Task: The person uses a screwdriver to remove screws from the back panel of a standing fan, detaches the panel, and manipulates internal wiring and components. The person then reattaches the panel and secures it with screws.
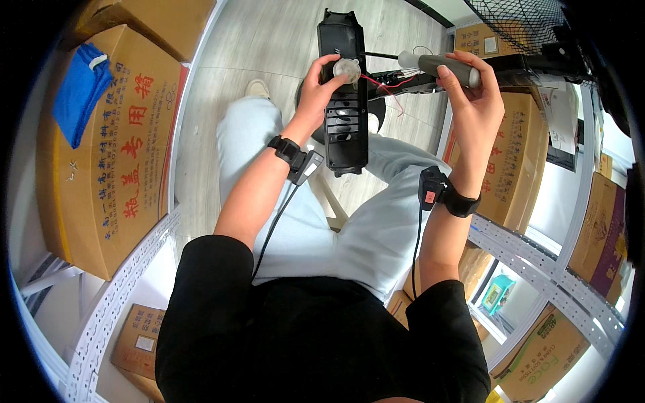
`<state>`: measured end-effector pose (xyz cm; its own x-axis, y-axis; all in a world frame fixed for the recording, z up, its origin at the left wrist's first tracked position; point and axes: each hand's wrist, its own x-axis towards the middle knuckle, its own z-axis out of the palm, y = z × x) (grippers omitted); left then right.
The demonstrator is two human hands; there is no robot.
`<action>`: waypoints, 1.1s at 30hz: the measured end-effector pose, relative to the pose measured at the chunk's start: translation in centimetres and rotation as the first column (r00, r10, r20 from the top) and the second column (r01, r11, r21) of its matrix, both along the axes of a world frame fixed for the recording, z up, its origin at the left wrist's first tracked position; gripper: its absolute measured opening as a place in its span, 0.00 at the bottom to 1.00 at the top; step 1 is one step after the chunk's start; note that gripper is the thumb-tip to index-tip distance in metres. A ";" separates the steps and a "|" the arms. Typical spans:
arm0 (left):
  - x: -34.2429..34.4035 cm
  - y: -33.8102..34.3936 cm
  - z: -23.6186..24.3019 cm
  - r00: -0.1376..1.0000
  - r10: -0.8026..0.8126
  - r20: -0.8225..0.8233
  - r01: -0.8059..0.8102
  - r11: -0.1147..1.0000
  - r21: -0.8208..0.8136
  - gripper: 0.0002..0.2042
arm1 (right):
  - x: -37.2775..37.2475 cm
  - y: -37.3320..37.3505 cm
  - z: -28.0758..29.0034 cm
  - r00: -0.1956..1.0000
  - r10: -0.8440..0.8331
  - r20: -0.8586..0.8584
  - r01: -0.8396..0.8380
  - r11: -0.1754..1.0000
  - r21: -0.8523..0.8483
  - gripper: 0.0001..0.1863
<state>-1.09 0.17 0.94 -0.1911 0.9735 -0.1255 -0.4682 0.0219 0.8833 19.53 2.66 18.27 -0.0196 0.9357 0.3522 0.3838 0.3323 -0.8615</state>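
Observation:
A long black plastic housing with a row of slots stands upright in front of my knees. My left hand is closed with thumb and fingers on a small clear round part at the housing's middle. Red wires run rightward from beside that part. My right hand grips a screwdriver by its thick grey handle. The dark shaft points left, its end close to the housing's right edge; whether it touches cannot be made out.
Cardboard boxes stand on shelving at the left, with a blue cloth on one. More boxes sit on metal racks at the right. A black mesh basket and a dark bar are at the upper right. Cables trail from both wrist straps.

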 end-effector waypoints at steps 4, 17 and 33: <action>-0.4 0.3 -0.5 0.967 -0.015 0.255 0.032 0.997 -0.064 0.22 | -0.4 -0.1 -1.1 0.996 -0.012 -0.089 0.012 1.000 0.006 0.15; -0.2 0.3 -1.0 0.983 -0.002 0.183 0.025 0.992 -0.127 0.19 | -3.0 -0.5 -4.8 0.995 -0.056 0.087 0.058 0.998 -0.023 0.15; -0.1 0.5 -2.1 0.997 -0.077 0.002 0.077 0.993 -0.092 0.19 | -3.1 0.0 -6.3 0.990 -0.063 0.128 0.061 0.998 0.014 0.14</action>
<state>-1.20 0.64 -1.18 -0.1162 0.9697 -0.2150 -0.4602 0.1393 0.8768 16.46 2.67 11.97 -0.0073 0.9329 0.3600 0.5113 0.3129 -0.8004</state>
